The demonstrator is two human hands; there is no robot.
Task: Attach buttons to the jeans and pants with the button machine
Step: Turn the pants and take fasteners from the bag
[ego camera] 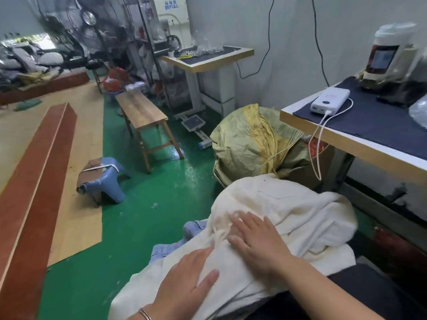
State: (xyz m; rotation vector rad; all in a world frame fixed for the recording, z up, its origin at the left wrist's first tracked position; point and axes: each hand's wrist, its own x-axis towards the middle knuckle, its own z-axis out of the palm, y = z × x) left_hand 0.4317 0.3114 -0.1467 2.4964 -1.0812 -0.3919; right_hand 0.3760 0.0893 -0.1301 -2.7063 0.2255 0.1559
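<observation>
A pile of cream-white pants (288, 211) lies in front of me at the lower right, on top of light blue jeans (195, 228) that peek out at its left edge. My left hand (187, 278) lies flat on the near part of the cream cloth, fingers straight. My right hand (256, 241) presses flat on the cloth just beyond it, fingers spread. The button machine (388, 51), white with a small screen, stands at the upper right on a table covered with dark cloth (369, 121). It is blurred.
A white power bank (330, 100) with a cable lies on the table. A yellow woven sack (251, 139) sits beside the table. A blue plastic stool (104, 179), a wooden bench (143, 116) and a second machine table (208, 58) stand on the green floor.
</observation>
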